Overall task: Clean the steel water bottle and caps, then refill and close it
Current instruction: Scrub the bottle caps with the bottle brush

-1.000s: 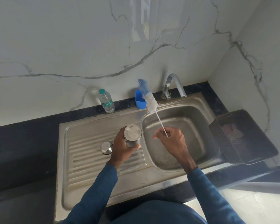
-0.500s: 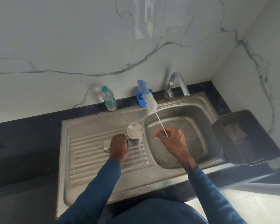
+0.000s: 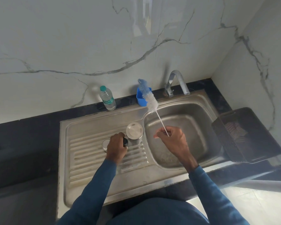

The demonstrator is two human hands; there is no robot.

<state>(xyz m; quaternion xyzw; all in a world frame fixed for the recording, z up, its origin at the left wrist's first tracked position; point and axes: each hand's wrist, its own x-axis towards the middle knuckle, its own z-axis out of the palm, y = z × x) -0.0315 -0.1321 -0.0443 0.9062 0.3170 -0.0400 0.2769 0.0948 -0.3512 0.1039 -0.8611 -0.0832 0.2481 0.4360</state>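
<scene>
The steel bottle (image 3: 134, 132) stands on the ribbed drainboard (image 3: 88, 156), flat round end up; a steel cap (image 3: 105, 145) lies near, a dark cap (image 3: 125, 142) between them.

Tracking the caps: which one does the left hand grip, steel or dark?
The dark cap, gripped by the left hand beside the steel bottle. The shiny steel cap sits on the drainboard, left of the hand.

Dim, soft daylight; glare lower right, wide-angle bending at edges.
</scene>
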